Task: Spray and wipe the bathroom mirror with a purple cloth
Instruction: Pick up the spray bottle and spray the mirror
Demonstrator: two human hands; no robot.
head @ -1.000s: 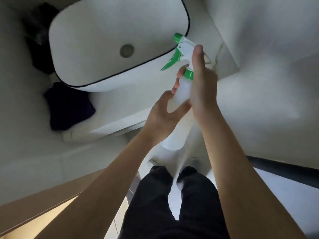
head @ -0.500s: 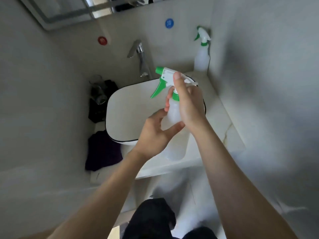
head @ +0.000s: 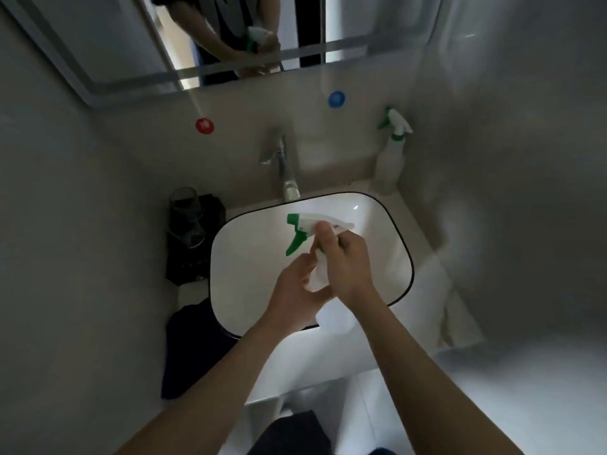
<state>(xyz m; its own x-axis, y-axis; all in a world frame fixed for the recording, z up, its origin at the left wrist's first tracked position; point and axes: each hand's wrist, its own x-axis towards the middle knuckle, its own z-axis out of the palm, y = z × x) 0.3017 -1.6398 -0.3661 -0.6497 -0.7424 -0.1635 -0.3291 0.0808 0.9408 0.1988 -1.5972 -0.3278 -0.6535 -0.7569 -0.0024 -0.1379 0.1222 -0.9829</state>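
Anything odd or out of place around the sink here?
Nothing looks spilled or broken. The purple cloth lies crumpled on the counter left of the basin. A second spray bottle stands in the back right corner, while the left hand and right hand hold the spray bottle over the basin.

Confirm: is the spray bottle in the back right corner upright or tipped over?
Upright: the corner spray bottle stands on its base on the counter, trigger head on top.
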